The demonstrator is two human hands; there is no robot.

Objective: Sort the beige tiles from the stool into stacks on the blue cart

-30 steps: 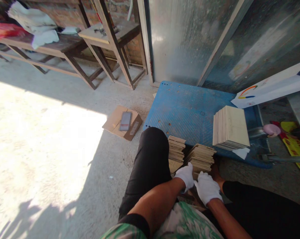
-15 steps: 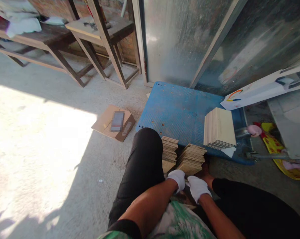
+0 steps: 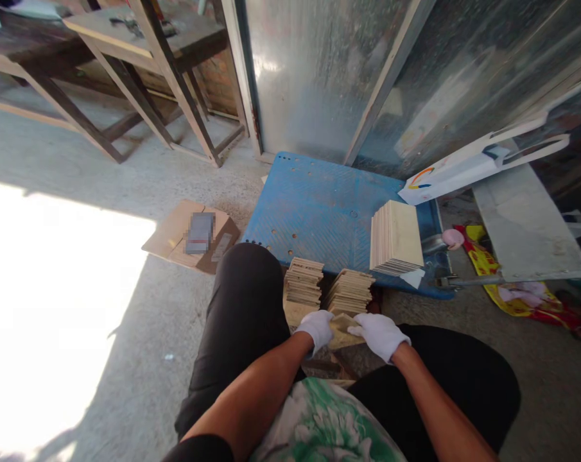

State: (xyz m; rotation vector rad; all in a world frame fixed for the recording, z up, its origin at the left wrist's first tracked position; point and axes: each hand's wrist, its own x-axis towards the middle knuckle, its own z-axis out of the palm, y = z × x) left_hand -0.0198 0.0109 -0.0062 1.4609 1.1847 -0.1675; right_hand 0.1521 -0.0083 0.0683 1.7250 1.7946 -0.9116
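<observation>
My gloved left hand point(image 3: 318, 330) and gloved right hand point(image 3: 377, 335) both grip the edges of a thin wooden board point(image 3: 343, 331) in front of my lap. Just beyond them stand two stacks of thin boards, one point(image 3: 303, 282) nearer my left hand and one point(image 3: 349, 292) nearer my right. A larger, neater stack of pale boards point(image 3: 396, 239) sits on a blue perforated plastic pallet point(image 3: 314, 199). My black-clad knees point(image 3: 244, 308) lie on either side of my hands.
A flattened cardboard box point(image 3: 189, 234) lies on the concrete floor left of the pallet. Behind it stand a corrugated metal door point(image 3: 319, 70) and wooden tables point(image 3: 146, 32). At the right are a white printed carton point(image 3: 483, 157), a metal rod point(image 3: 473, 281) and a yellow-red cloth point(image 3: 511, 301).
My hands have come up and closer together, now with a thin board between them. The whole scene has shifted left and up in view as my head turned.
</observation>
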